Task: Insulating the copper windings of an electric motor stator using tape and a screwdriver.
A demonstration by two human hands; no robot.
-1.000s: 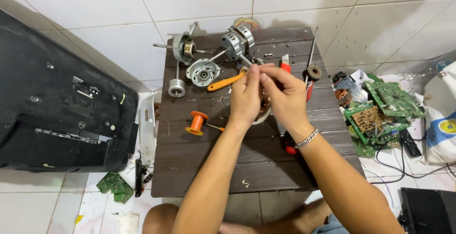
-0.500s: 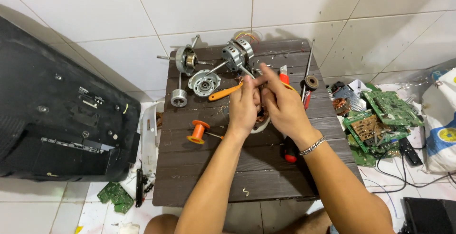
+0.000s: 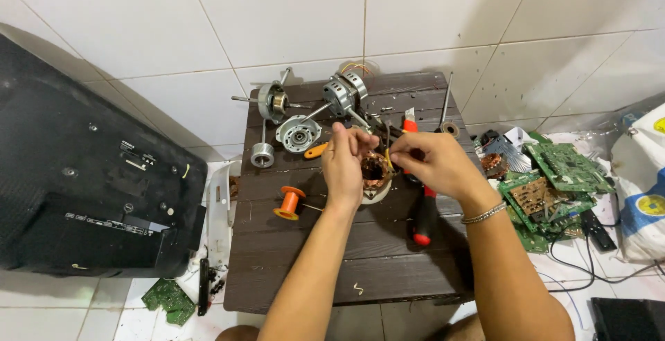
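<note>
Far left, off the desk: black TV back [image 3: 90,189] leaning on the floor; green board [image 3: 168,299] on the tiles by the desk's [image 3: 332,272] near-left corner.

Desk left half: bearing [image 3: 262,155] near the left edge; motor [image 3: 273,101] at the far-left corner; end cap [image 3: 298,134] just inboard of it; orange spool [image 3: 289,202] mid-left, wire trailing toward the centre.

Centre: stator [image 3: 375,172] with copper windings sits mid-desk, touching the top, between both hands; left hand [image 3: 345,164] pinches narrow at its upper rim, fingers bunched on something fine, looks like a winding lead; cannot tell for sure, too small; second motor [image 3: 344,96] behind at the far edge; orange handle [image 3: 316,150] pokes out beside the left hand.

Right of centre: right hand [image 3: 436,164] also closed to a pinch, fingertips on a yellowish lead at the stator's right rim; bracelet [image 3: 483,212] on that wrist; red screwdriver [image 3: 424,216] lies under the forearm, pointing to the near edge; small ring [image 3: 450,129] by the far-right corner.

Off the right edge: pile of circuit boards [image 3: 554,182] on the floor; white sack [image 3: 641,189] beyond.

Step, my read: sorting or freeing winding leads on the stator; both hands on fine work, tools down; next move needs a steady pull along the lead, stator kept from sliding; thin copper snaps easily.
</note>
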